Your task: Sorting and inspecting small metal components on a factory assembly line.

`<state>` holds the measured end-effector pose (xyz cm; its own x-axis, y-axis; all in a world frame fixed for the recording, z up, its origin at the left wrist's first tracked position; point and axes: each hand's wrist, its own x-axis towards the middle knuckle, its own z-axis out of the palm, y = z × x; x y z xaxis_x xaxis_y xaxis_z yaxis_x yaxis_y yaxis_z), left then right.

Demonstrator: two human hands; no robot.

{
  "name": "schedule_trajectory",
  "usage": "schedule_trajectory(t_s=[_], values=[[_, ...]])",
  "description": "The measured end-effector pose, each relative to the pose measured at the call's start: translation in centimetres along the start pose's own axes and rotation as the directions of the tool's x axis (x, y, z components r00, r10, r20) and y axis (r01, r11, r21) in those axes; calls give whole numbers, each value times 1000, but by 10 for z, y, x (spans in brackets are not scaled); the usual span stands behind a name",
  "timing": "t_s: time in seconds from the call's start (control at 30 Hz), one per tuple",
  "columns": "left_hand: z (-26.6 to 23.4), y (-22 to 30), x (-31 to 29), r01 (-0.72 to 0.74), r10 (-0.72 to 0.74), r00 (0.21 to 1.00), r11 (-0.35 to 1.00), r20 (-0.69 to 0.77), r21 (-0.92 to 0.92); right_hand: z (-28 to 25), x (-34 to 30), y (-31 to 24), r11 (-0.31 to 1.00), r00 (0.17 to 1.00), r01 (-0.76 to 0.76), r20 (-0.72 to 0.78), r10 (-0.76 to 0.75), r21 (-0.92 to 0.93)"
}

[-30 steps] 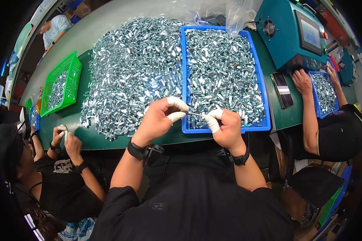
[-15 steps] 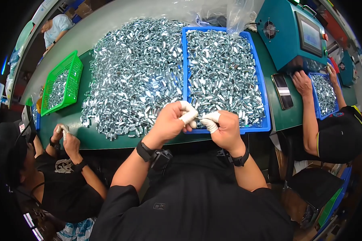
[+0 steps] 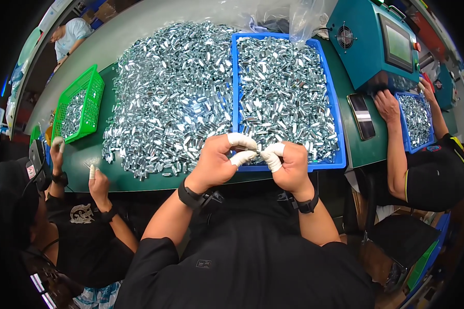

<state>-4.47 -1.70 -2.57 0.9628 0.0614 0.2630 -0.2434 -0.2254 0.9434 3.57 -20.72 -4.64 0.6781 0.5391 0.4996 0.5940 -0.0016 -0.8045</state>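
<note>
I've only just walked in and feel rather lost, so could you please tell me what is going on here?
The person's left hand and right hand, both wearing white finger covers, are close together over the near end of a blue tray full of small shiny metal pieces. Anything pinched between them is too small to make out. A loose heap of similar pieces lies left of the tray.
</note>
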Motion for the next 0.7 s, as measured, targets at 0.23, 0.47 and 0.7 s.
schedule_trajectory(t_s=[0.23,0.47,0.7], values=[[-14,-7,8,212,-214,973,977,-84,-25,1,-6,1,1000,996,-11,-85,13,20],[-28,14,40,97,-183,952,940,-245,-327,0,-7,2,995,990,-68,-119,76,68],[-68,-22,37,53,-2,996,822,-90,567,1,-6,2,998,994,-55,-90,58,39]])
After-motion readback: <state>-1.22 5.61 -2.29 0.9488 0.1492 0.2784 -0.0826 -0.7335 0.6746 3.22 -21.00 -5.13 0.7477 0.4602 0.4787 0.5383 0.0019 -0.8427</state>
